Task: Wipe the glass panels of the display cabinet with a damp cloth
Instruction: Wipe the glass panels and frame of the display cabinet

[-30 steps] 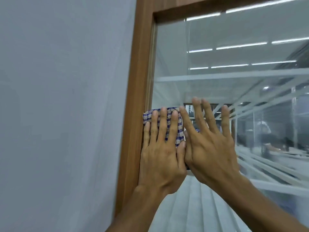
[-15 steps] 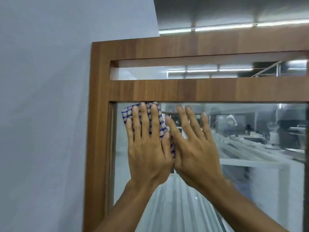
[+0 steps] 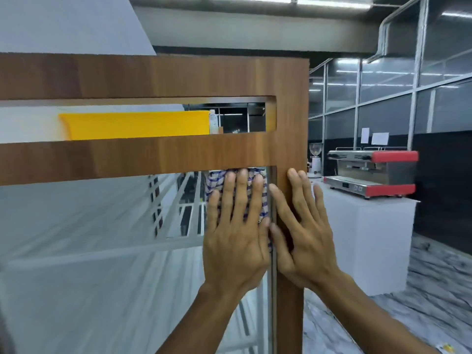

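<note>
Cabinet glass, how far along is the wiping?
Done: cannot tell; the glass shows no clear wipe marks. In hand: left hand presses the cloth flat at its top right corner, right hand rests on the frame. Left: likely the glass below.

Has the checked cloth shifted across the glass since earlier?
Yes: rightward. The checked cloth was by the frame's left post; now it sits under the left hand at the right post.

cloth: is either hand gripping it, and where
Not gripped: the left hand presses the checked cloth flat on the glass, straight fingers over its middle. The right hand lies flat on the wooden frame.
</note>
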`<state>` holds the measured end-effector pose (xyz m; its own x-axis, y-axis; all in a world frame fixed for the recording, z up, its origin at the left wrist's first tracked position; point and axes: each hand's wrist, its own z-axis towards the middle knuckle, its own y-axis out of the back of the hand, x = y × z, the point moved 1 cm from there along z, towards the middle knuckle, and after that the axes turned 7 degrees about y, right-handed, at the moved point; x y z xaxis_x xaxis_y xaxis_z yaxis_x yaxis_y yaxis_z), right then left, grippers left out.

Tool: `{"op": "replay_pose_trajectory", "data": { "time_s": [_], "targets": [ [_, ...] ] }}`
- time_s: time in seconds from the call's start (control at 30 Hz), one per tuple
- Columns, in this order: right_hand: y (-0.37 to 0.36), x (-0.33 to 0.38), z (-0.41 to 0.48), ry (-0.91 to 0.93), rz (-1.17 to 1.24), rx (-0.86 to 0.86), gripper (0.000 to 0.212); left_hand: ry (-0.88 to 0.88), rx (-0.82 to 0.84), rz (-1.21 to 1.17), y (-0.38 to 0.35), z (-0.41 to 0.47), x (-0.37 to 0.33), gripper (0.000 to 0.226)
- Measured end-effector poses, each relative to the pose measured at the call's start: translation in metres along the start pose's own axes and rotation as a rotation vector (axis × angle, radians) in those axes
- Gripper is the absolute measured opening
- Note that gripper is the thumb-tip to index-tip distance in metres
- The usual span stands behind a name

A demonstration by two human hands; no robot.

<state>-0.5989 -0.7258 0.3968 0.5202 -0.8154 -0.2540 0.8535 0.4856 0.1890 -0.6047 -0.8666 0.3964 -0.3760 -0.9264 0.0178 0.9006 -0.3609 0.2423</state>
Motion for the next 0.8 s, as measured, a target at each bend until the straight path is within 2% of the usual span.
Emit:
{"op": "replay_pose_trajectory", "data": {
  "time_s": [0.1,0.17,0.3,0.43,0.57,0.7,0.8],
  "targets": [
    [0.002,-0.026,-0.007,0.071,0.287,-0.039,0.057,0.064,0.000,-0.105,-0.005,0.001,-0.023,0.058],
    [-0.006,-0.034,-0.011,0.049,0.428,-0.102,0.054,0.096,-0.019,-0.149,-0.011,-0.003,-0.031,0.059],
    [-0.019,-0.035,-0.016,-0.003,0.680,-0.185,0.051,0.102,-0.089,-0.068,-0.013,-0.009,-0.029,0.061],
    [-0.023,-0.041,-0.013,-0.002,0.842,-0.182,0.055,0.247,-0.136,0.034,-0.018,-0.009,-0.033,0.060],
    [-0.029,-0.048,-0.009,0.025,1.013,-0.198,0.057,0.333,-0.178,-0.142,-0.026,-0.015,-0.048,0.056],
    [-0.039,-0.054,-0.008,0.071,1.119,-0.252,0.055,0.402,-0.324,-0.326,-0.031,-0.018,-0.069,0.051],
    [-0.047,-0.062,-0.006,0.112,1.217,-0.291,0.057,0.384,-0.398,-0.316,-0.033,-0.016,-0.085,0.046]
  ]
}}
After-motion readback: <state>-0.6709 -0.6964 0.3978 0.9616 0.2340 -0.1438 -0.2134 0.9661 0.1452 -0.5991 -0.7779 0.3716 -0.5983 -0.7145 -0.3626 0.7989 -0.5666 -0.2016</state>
